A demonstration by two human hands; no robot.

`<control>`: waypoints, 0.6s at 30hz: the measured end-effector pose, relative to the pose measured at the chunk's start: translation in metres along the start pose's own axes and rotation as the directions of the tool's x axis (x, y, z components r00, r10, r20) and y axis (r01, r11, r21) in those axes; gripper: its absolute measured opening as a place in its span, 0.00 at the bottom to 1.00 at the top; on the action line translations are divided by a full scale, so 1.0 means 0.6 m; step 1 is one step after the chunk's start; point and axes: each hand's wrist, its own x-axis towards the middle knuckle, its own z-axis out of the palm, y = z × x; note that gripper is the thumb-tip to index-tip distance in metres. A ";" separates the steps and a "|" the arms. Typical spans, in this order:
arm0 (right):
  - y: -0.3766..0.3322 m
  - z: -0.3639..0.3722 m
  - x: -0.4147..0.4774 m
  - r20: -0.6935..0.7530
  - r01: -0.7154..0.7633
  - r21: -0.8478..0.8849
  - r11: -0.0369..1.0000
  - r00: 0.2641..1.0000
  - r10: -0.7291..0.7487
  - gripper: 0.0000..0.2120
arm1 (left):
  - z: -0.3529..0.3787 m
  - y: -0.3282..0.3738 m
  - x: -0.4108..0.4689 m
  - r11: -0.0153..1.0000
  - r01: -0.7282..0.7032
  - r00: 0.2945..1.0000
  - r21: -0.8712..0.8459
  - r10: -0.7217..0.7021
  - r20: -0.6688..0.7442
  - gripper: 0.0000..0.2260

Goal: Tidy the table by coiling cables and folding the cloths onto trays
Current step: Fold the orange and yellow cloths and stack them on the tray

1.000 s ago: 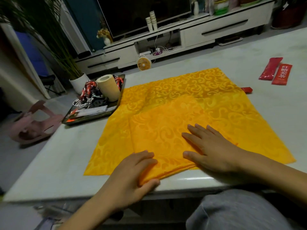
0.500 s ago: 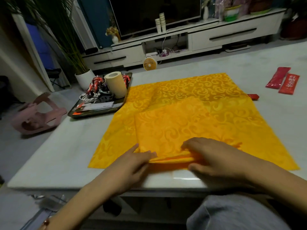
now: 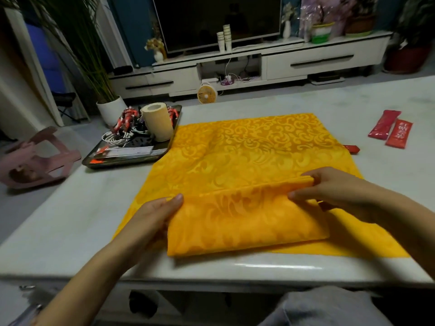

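1. the yellow cloth (image 3: 247, 149) lies spread on the tabletop (image 3: 70, 220), with its near folded part held up.
2. the left grip (image 3: 150, 220) pinches the fold's left edge, and the right grip (image 3: 329, 191) pinches its upper right corner.
3. it looks thin, light, limp and probably slippery, so it is best held taut at the corners.
4. the fingers beneath the fabric are hidden, and a red thing (image 3: 350, 148) half under the cloth's right edge is unidentifiable.

There was 1 yellow cloth (image 3: 247, 149) | 2 hands, a left hand (image 3: 150, 215) and a right hand (image 3: 329, 191) | 1 dark tray (image 3: 127, 162) | 1 tan roll (image 3: 157, 122) | 2 long red packets (image 3: 383, 124) | 1 small yellow fan (image 3: 206, 95) | 1 pink stool (image 3: 35, 158) | 2 stacks of paper cups (image 3: 227, 36) | 1 TV (image 3: 216, 20) | 1 white table (image 3: 70, 208)
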 end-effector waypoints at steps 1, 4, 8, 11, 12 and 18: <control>0.007 0.013 0.009 -0.107 -0.022 0.044 0.999 0.994 0.027 0.05 | 0.007 0.001 0.004 0.997 0.034 0.999 -0.071 -0.036 -0.021 0.17; 0.025 0.045 0.037 -0.375 -0.015 -0.003 1.000 0.927 0.013 0.11 | 0.015 -0.013 0.017 0.999 -0.012 0.995 0.033 0.015 -0.096 0.11; 0.035 0.073 0.044 -0.489 -0.024 -0.286 0.958 0.864 -0.125 0.13 | 0.032 -0.042 0.035 0.956 -0.114 0.921 0.270 0.204 -0.332 0.15; 0.032 0.084 0.042 -0.442 0.062 -0.389 0.919 0.863 -0.245 0.11 | 0.046 -0.039 0.047 0.945 -0.071 0.856 0.318 0.222 -0.468 0.18; 0.030 0.086 0.041 -0.438 0.081 -0.406 0.910 0.857 -0.272 0.11 | 0.048 -0.038 0.051 0.935 -0.042 0.835 0.353 0.227 -0.502 0.18; 0.035 0.101 0.045 -0.473 -0.109 -0.673 0.732 0.823 -0.313 0.17 | 0.069 -0.050 0.038 0.577 0.243 0.761 0.780 0.385 -0.522 0.14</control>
